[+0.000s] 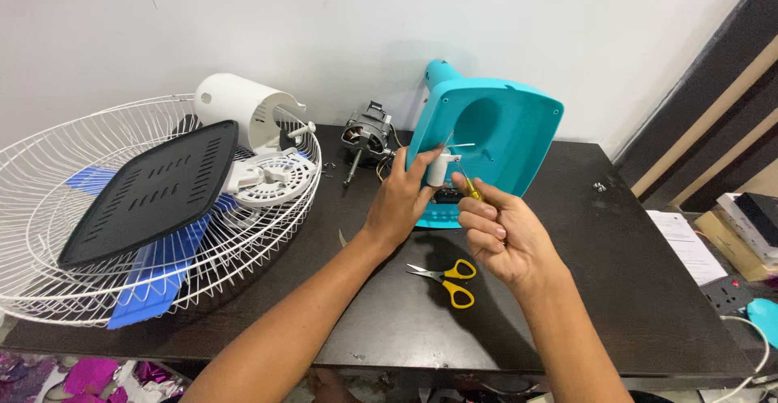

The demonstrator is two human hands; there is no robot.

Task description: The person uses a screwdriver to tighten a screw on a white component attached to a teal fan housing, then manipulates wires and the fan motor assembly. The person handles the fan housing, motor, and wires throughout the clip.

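Small white plastic cylinder (438, 168), with thin wires sticking out of it, sits upright against the hollow underside of the tilted turquoise plastic fan base (519, 127), directly ahead of both hands. Left hand (401, 200) pinches it between thumb and fingers and is the nearer one; right hand (498, 237) is closed around a yellow-handled screwdriver (470, 190), tip aimed leftward at it. Yellow-handled scissors (450, 280) lie on the dark table (640, 289) below. White wire fan guard (49, 208) holds blue blades (154, 277), a black vented panel (154, 190) and white housing parts (271, 177).
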